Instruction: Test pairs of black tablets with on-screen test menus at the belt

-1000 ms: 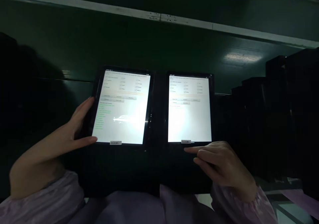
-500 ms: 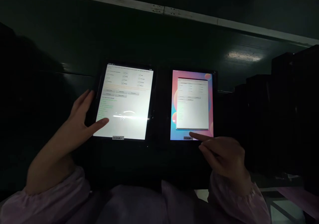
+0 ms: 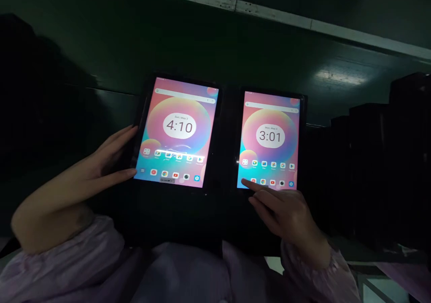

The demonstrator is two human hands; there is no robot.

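Two tablets lie side by side, their screens lit. The left tablet (image 3: pixel 180 101) shows a home screen with a 4:10 clock and a row of app icons. My left hand (image 3: pixel 104 159) is at its left side, thumb and fingers spread along the edge. The thumb tip touches the lower left corner. The right tablet (image 3: pixel 271 119) displays a similar home screen reading 3:01. My right hand (image 3: pixel 286 208) reaches over its bottom edge, index finger stretched to the lower left of the screen, the other fingers curled with nothing visible in them.
Both tablets rest on a dark green surface (image 3: pixel 188 42). A pale metal rail (image 3: pixel 276 15) crosses behind them. Dark box-like shapes (image 3: pixel 367 159) stand to the right, and another dark shape (image 3: pixel 30 78) is at the left.
Both screens have switched to home screens, the left from a checklist page and the right from a shrunken page. My right index finger has moved left across its screen; my left thumb has drawn back to the edge.
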